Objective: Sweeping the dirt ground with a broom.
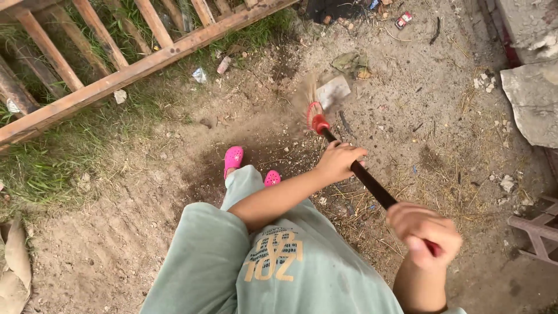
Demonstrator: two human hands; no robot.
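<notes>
Bare dirt ground (116,244) beside a wooden fence (133,70) is lying under you as you are gripping a broom (317,122) handle, left hand (339,161) closed midway for steering, right hand (424,234) closed at the top, bristles blurring over litter (332,92).

A wooden ladder-like frame (133,70) lies slantwise across the far left, over a strip of grass (40,168). Scraps of litter (199,75) lie on the bare dirt ground (116,244) just beside it. A broken concrete slab (532,102) sits at the far right, with a reddish plastic piece (537,229) nearer. A crumpled brown sack (14,267) lies at the near left edge.
</notes>
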